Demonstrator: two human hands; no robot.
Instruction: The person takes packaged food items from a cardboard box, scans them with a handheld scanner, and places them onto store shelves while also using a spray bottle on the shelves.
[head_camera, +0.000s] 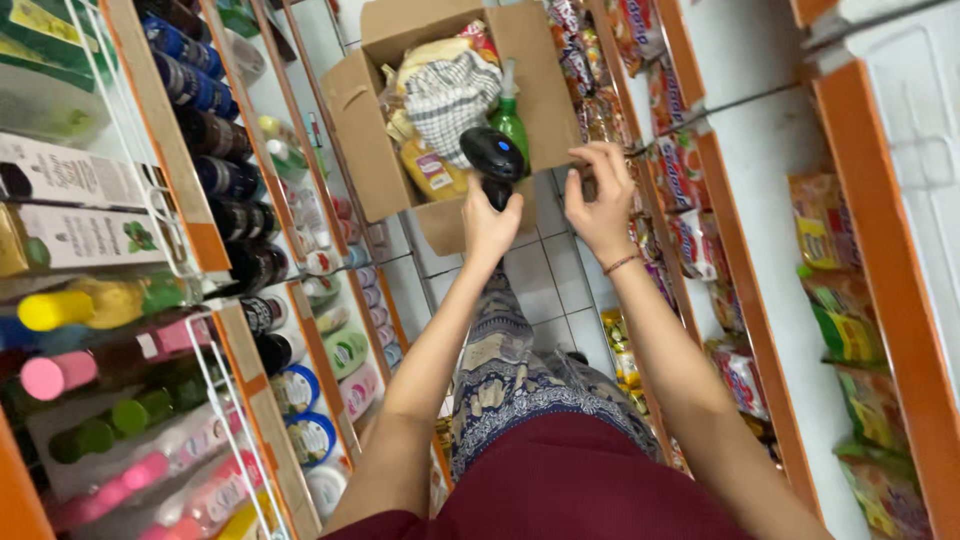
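Our left grip (490, 222) is clenched around the handle of a black scanner (492, 158), and its head is lifted toward the cardboard box (365, 130) in front of us. Our right grip (600, 200) is loose, the fingers are curled and a little spread just beside the scanner, near the lower edge of the box; we cannot tell if they touch the flap.

The box is open and still full: a checkered cloth (450, 95), a green spray bottle (512, 120) and a yellow pouch (432, 172) lie inside, packed close together. We judge that the work with these goods is at an early stage, because nothing is taken out into our hands and no item sits under the scanner head yet.

Both arms are stretched forward and nearly straight, the forearms run side by side, the wrists slightly bent upward. The right wrist carries a thin bracelet (621, 263).

Around us, shelves with orange edges (745, 290) hold snack packets on the right, and bottles and tubes (215, 140) on the left. Below is a tiled floor (545, 285).
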